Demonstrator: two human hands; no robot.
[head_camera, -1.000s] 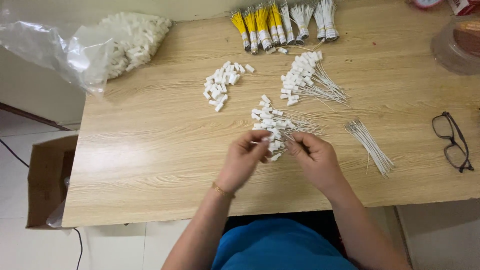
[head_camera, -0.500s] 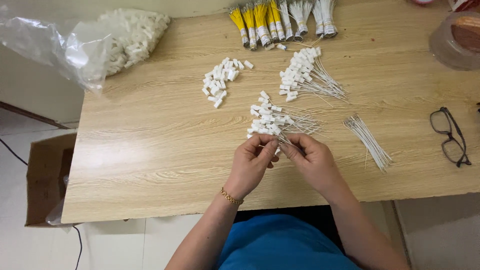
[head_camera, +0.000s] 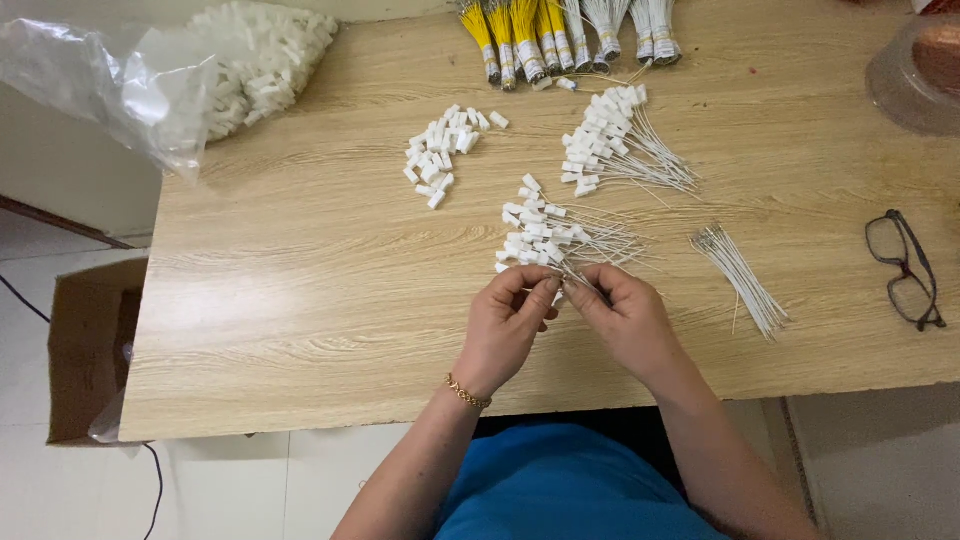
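head view, left hand (head_camera: 505, 325) and right hand (head_camera: 620, 315) pinched, seemingly on one white connector (head_camera: 556, 292)

White plastic caps (head_camera: 441, 155), yellow-banded wire bundles (head_camera: 505, 40), light woodgrain table (head_camera: 300, 290).

I see a clear plastic bag (head_camera: 150, 75) at the table's far left corner, crumpled, full of small white pieces. A brown cardboard box (head_camera: 85, 345) sits open on the floor left of the table. White label bands (head_camera: 525, 55) wrap the wire bundles at the far edge.
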